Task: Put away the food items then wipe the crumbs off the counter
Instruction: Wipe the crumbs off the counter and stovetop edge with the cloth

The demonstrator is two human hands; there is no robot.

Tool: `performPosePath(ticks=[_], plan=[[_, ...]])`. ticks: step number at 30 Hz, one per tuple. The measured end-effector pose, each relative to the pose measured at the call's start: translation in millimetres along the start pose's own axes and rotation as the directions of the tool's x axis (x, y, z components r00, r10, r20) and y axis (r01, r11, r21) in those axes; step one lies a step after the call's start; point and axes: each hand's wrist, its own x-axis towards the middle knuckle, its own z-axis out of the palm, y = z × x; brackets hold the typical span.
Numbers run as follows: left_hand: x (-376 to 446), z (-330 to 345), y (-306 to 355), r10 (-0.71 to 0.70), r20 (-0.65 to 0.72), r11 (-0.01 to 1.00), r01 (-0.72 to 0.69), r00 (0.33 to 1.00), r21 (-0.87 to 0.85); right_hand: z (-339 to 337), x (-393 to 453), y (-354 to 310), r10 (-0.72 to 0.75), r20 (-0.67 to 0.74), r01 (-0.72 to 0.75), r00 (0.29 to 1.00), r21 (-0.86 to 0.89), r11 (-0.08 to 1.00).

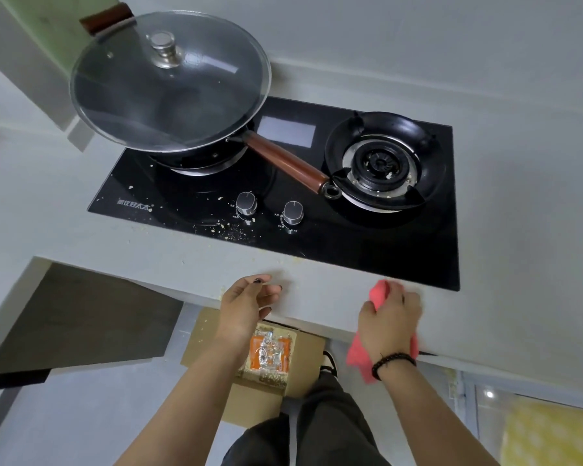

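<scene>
Right hand [389,314] grips pink cloth [379,294] — bunched, long axis near-to-far

This is a home kitchen. A black glass two-burner gas hob [367,250] is set into a pale grey stone-like counter [64,203], with two round metal control knobs [246,203] at its front. A dark wok with a brown wooden handle [189,142] sits on the left burner under a domed glass lid with a steel knob [169,79]. Pale yellow crumbs [229,230] speckle the hob. Plain grey-white walls [418,38] back the counter.
</scene>
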Motion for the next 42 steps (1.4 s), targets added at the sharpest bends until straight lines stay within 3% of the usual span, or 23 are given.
performPosePath(ticks=[3,6,8,10,12,14,17,20,24,27,31,35,39,42], plan=[[2,-3,1,0.009,0.001,1.0,-0.009,1.0,-0.011,8,5,-5,0.048,-0.019,-0.049,0.999,-0.055,0.997],[1,-9,2,0.022,-0.01,1.0,-0.022,1.0,-0.015,25,-8,-32,-0.131,0.14,0.143,0.981,-0.075,0.987],[-1,-16,3,0.033,-0.016,0.999,-0.033,0.999,-0.021,35,-22,-47,-0.346,0.274,0.392,0.897,-0.131,0.911],[-3,-22,4,0.043,-0.018,0.999,-0.044,0.999,-0.028,41,-25,-56,-0.463,0.373,0.539,0.804,-0.13,0.832],[-5,-30,4,0.05,-0.016,0.998,-0.051,0.999,-0.04,41,-23,-63,-0.466,0.478,0.556,0.745,-0.058,0.829],[-5,-37,4,0.062,-0.017,0.996,-0.063,0.998,-0.056,37,-22,-64,-0.446,0.559,0.476,0.699,0.101,0.874],[-10,-51,4,0.078,-0.029,0.994,-0.08,0.997,-0.072,27,-41,-66,-0.509,0.456,0.374,0.73,0.356,0.856],[-17,-67,0,0.078,-0.027,0.992,-0.081,0.997,-0.092,17,-67,-73,-0.556,0.298,0.391,0.776,0.464,0.795],[-23,-83,-10,0.081,0.0,0.99,-0.08,0.997,-0.114,13,-92,-76,-0.687,0.294,0.578,0.665,0.38,0.722],[-29,-94,-17,0.092,-0.001,0.986,-0.091,0.996,-0.139,17,-105,-74,-0.744,0.392,0.712,0.541,0.258,0.653],[-44,-110,-26,0.102,-0.025,0.982,-0.104,0.994,-0.154,29,-116,-69,-0.748,0.444,0.758,0.493,0.203,0.62],[-65,-127,-33,0.119,-0.105,0.97,-0.138,0.987,-0.201,31,-127,-65,-0.688,0.479,0.703,0.546,0.185,0.687],[-87,-136,-40,0.105,-0.18,0.952,-0.151,0.978,-0.265,22,-139,-68,-0.679,0.463,0.557,0.571,0.389,0.734],[-103,-137,-47,0.096,-0.197,0.948,-0.15,0.976,-0.282,11,-146,-73,-0.496,0.449,0.284,0.743,0.46,0.841]])
